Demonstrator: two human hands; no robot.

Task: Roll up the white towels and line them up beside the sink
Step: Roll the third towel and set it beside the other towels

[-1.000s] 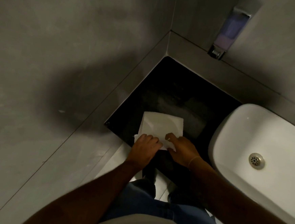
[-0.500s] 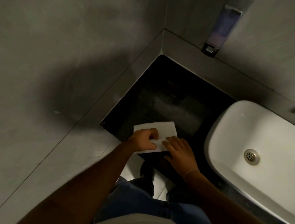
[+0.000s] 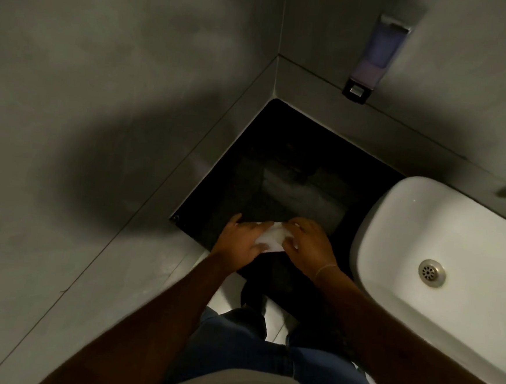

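A small white towel lies near the front edge of the black countertop, folded down to a narrow bundle. My left hand covers its left part with the fingers curled over it. My right hand presses on its right end, so only the middle strip of cloth shows between them. The white sink stands to the right, a short gap away from my right hand.
Grey walls meet in a corner behind the countertop. A soap dispenser hangs on the back wall above the counter. The sink's metal drain shows in the basin. My legs in blue jeans and a pale floor lie below the counter's edge.
The towel went from a flat open square to a narrow bundle as both hands worked it forward. Both hands now sit further up on the counter, over the cloth.
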